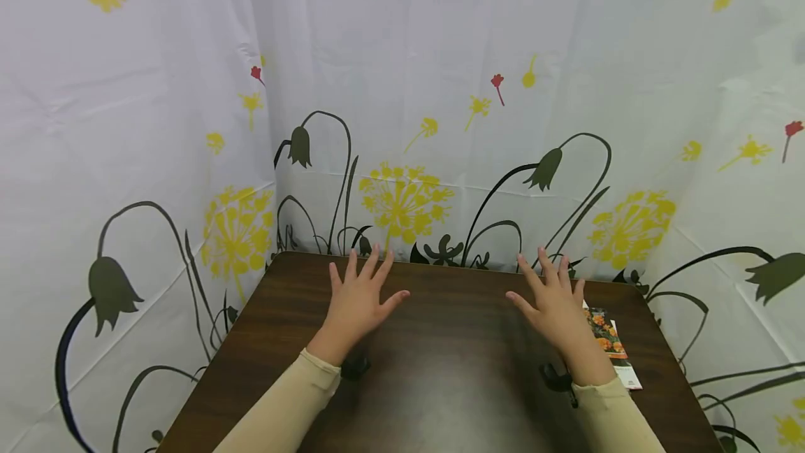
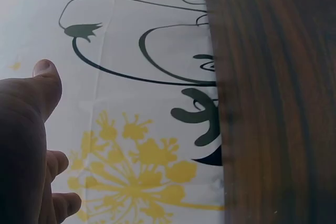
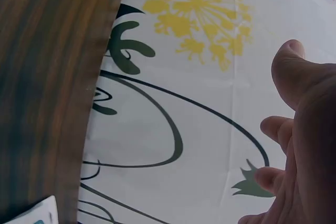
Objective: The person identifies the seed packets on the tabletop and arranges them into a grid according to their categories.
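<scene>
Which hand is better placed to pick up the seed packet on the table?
Right, most likely. The right hand hovers open directly beside the seed packet, which lies near the table's right edge. The left hand, also open, sits across the table.

The table (image 1: 440,369) is showing a dark brown wood grain with a dull sheen near its middle. The curtain (image 1: 440,89) behind and around it is hanging white, carrying big yellow dandelion heads, small red and yellow blossoms scattered higher up, and black curling stems ending in dark olive bell flowers. The sleeves (image 1: 295,397) on both arms are appearing pale beige, plain. The packet (image 1: 608,341) lying at the table's right edge is showing orange flowers on dark green, with a white strip at its near end
</scene>
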### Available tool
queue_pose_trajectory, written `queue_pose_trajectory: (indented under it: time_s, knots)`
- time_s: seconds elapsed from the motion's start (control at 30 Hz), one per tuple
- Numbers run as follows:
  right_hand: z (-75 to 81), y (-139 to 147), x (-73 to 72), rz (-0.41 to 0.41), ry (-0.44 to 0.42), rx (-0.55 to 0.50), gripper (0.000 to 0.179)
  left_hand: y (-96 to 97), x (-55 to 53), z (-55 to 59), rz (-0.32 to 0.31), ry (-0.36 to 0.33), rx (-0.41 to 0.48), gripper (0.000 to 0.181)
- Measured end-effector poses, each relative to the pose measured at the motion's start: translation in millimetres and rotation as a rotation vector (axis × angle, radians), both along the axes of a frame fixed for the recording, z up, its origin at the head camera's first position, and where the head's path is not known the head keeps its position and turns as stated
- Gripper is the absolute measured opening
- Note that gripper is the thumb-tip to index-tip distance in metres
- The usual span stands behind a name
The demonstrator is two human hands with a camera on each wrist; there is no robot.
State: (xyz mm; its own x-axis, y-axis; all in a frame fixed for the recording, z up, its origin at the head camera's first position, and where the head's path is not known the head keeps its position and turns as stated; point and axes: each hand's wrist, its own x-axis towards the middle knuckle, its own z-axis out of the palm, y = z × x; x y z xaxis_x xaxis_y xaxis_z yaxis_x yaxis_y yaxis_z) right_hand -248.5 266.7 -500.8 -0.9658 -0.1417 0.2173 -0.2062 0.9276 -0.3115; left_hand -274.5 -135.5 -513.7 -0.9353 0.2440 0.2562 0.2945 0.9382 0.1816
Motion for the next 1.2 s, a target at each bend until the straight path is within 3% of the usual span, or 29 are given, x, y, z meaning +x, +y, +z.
queue_pose_trajectory:
  time_s: [0.4,0.63,0.87,1.2]
  knots:
    - [-20.3,7.7,13.4,-0.040,0.005,-0.070,0.083,15.1,6.4,-16.8,-0.019,-0.027,0.049,0.092]
    - [-31.9,9.4,18.7,-0.045,-0.009,-0.080,0.084,25.3,10.9,-29.5,-0.048,-0.083,0.068,0.092]
    - [-37.3,10.8,26.4,-0.065,-0.014,-0.082,0.082,32.1,18.6,-34.1,-0.069,-0.099,0.100,0.090]
    - [-49.1,17.8,36.9,-0.094,-0.005,-0.106,0.079,46.6,20.6,-43.0,-0.128,-0.114,0.159,0.090]
